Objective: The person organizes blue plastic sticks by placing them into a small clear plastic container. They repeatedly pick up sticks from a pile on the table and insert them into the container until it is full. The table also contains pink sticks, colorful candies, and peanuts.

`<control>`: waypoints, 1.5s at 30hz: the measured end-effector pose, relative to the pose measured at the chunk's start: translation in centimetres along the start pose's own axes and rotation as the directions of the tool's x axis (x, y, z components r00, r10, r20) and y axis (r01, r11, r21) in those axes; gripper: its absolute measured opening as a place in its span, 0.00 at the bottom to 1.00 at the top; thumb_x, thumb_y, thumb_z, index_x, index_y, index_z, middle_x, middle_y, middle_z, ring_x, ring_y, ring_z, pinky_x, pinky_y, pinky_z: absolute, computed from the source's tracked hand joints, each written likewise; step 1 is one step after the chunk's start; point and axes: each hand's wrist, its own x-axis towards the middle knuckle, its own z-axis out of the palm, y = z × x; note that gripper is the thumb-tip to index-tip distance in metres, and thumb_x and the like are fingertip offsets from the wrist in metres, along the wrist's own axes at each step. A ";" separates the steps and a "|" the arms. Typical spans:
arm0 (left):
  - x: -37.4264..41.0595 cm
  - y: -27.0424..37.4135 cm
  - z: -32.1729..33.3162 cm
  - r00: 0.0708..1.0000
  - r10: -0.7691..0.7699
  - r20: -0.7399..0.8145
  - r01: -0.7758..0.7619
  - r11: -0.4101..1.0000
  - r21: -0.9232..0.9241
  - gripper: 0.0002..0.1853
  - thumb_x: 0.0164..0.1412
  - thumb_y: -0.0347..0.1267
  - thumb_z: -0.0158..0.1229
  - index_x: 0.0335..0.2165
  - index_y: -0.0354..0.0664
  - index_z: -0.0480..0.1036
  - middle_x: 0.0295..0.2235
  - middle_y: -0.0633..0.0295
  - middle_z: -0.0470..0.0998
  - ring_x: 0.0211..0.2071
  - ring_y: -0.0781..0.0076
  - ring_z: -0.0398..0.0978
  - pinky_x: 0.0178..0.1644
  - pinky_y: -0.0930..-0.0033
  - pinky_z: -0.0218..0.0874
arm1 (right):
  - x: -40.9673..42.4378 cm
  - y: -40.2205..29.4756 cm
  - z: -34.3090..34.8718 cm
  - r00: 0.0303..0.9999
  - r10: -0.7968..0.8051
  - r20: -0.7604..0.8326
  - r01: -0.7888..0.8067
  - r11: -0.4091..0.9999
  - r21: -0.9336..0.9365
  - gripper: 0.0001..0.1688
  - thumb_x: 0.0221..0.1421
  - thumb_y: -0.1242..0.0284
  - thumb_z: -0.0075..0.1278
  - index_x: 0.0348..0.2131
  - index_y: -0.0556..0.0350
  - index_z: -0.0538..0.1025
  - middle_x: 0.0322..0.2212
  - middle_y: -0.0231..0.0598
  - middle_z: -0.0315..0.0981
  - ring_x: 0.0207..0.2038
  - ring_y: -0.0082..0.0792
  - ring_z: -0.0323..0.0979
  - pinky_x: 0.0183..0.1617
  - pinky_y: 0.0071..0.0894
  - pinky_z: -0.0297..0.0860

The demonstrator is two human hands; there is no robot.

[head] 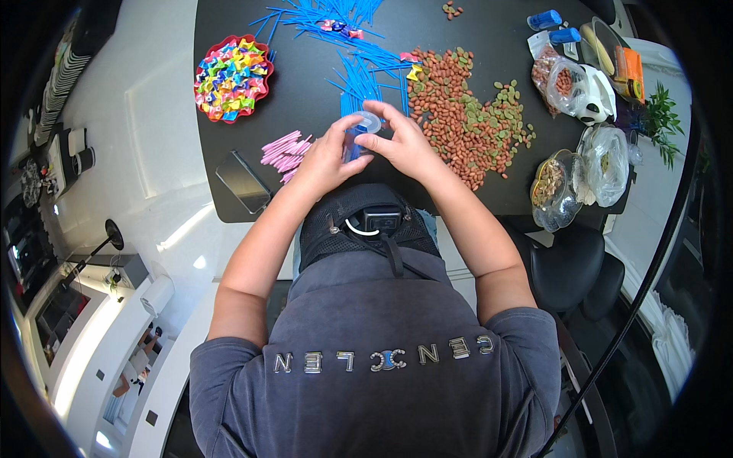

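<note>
In front of my waist, over the table's near edge, I have a small clear plastic container with blue sticks inside. My left hand wraps around its left side. My right hand grips it from the right, thumb on the near side and fingers around the translucent round lid. Just beyond the container lie bundled blue plastic sticks. Pink sticks are heaped left of my left hand. To the right of my right hand spreads a pile of red-skinned peanuts mixed with green flat beans.
A red scalloped dish of wrapped candies stands at the left, with a smartphone nearer me. At the right are a bag of peanuts, blue-filled containers, a clear plastic bag and a glass dish. A black chair stands nearby.
</note>
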 end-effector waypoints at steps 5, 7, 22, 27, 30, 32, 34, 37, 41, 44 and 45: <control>1.4 -0.5 0.2 1.000 0.027 -0.011 -0.029 0.976 -0.216 0.43 0.49 0.27 0.66 0.58 0.43 0.49 0.48 0.46 0.69 0.41 0.59 0.76 0.44 0.61 0.68 | 0.0 2.2 0.0 0.989 0.148 0.006 -0.140 0.923 0.357 0.26 0.51 0.65 0.60 0.47 0.58 0.72 0.38 0.35 0.75 0.39 0.24 0.71 0.44 0.27 0.69; 3.0 -3.1 0.8 0.979 -0.139 -0.151 0.070 0.918 -0.390 0.33 0.53 0.28 0.63 0.55 0.36 0.58 0.42 0.53 0.73 0.34 0.73 0.76 0.37 0.72 0.69 | 0.4 1.2 -0.5 0.983 0.175 -0.058 -0.140 0.913 0.382 0.22 0.51 0.68 0.61 0.43 0.60 0.72 0.36 0.33 0.75 0.38 0.22 0.71 0.43 0.26 0.69; 12.1 -13.1 0.7 0.776 -0.615 -0.137 0.629 0.768 0.116 0.17 0.52 0.40 0.56 0.20 0.36 0.76 0.17 0.59 0.77 0.17 0.70 0.75 0.27 0.66 0.67 | 0.1 1.6 -1.4 0.973 0.211 -0.095 -0.158 0.905 0.394 0.22 0.51 0.68 0.61 0.43 0.59 0.72 0.36 0.32 0.74 0.39 0.22 0.71 0.45 0.26 0.68; 11.6 -12.2 0.4 0.778 -0.585 -0.227 0.628 0.731 0.267 0.14 0.49 0.37 0.55 0.25 0.38 0.79 0.28 0.48 0.79 0.32 0.53 0.77 0.40 0.57 0.68 | 0.1 1.7 -1.3 0.973 0.218 -0.080 -0.172 0.908 0.383 0.23 0.50 0.68 0.62 0.43 0.60 0.72 0.36 0.33 0.74 0.39 0.22 0.72 0.45 0.26 0.68; 11.0 -11.5 -0.1 0.798 -0.564 -0.214 0.602 0.720 0.345 0.14 0.49 0.37 0.55 0.28 0.38 0.79 0.33 0.46 0.79 0.37 0.49 0.77 0.44 0.55 0.68 | 0.1 1.3 -1.2 0.974 0.209 -0.088 -0.164 0.917 0.363 0.23 0.50 0.68 0.62 0.43 0.59 0.72 0.36 0.33 0.74 0.39 0.23 0.72 0.45 0.26 0.68; 10.7 -11.5 -0.4 0.824 -0.528 -0.205 0.561 0.708 0.429 0.13 0.49 0.36 0.55 0.28 0.38 0.78 0.32 0.47 0.79 0.37 0.49 0.77 0.43 0.54 0.68 | 0.1 1.0 -1.1 0.976 0.199 -0.088 -0.159 0.927 0.340 0.22 0.50 0.68 0.62 0.43 0.59 0.72 0.36 0.33 0.75 0.39 0.23 0.72 0.45 0.26 0.68; 10.7 -11.6 -0.3 0.859 -0.476 -0.186 0.496 0.689 0.529 0.13 0.49 0.35 0.55 0.29 0.38 0.78 0.32 0.47 0.79 0.38 0.49 0.77 0.43 0.54 0.68 | 0.0 0.8 -1.1 0.977 0.196 -0.086 -0.158 0.929 0.334 0.22 0.50 0.68 0.62 0.43 0.59 0.72 0.36 0.33 0.75 0.39 0.23 0.72 0.45 0.26 0.68; 10.4 -11.9 -0.5 0.886 -0.433 -0.162 0.446 0.707 0.549 0.12 0.49 0.34 0.55 0.29 0.37 0.76 0.32 0.47 0.78 0.36 0.47 0.76 0.42 0.52 0.67 | -0.3 1.0 -1.0 0.978 0.190 -0.087 -0.151 0.929 0.337 0.22 0.50 0.68 0.62 0.42 0.59 0.72 0.36 0.33 0.75 0.39 0.23 0.72 0.45 0.26 0.68; 9.9 -11.6 -1.2 0.918 -0.321 -0.235 0.357 0.925 0.133 0.09 0.52 0.32 0.58 0.29 0.35 0.74 0.28 0.55 0.78 0.29 0.64 0.77 0.36 0.64 0.68 | -0.5 1.2 -1.1 0.981 0.166 -0.101 -0.127 0.939 0.319 0.22 0.49 0.68 0.62 0.42 0.59 0.73 0.35 0.33 0.75 0.39 0.23 0.72 0.45 0.26 0.68; 9.9 -8.8 -2.0 0.904 -0.279 -0.324 0.100 0.874 -0.475 0.06 0.60 0.25 0.56 0.36 0.35 0.69 0.29 0.66 0.76 0.29 0.85 0.71 0.34 0.83 0.63 | -0.7 1.4 -1.2 0.981 0.166 -0.105 -0.127 0.944 0.306 0.22 0.49 0.68 0.62 0.41 0.59 0.73 0.35 0.34 0.75 0.39 0.23 0.72 0.44 0.26 0.68; 9.6 -7.3 -2.5 0.908 -0.223 -0.355 -0.029 0.812 -0.584 0.10 0.60 0.23 0.55 0.41 0.35 0.67 0.32 0.63 0.76 0.31 0.83 0.72 0.34 0.82 0.64 | -0.7 1.4 -1.1 0.981 0.166 -0.102 -0.129 0.945 0.300 0.22 0.49 0.68 0.62 0.41 0.59 0.73 0.35 0.34 0.75 0.39 0.23 0.72 0.44 0.26 0.68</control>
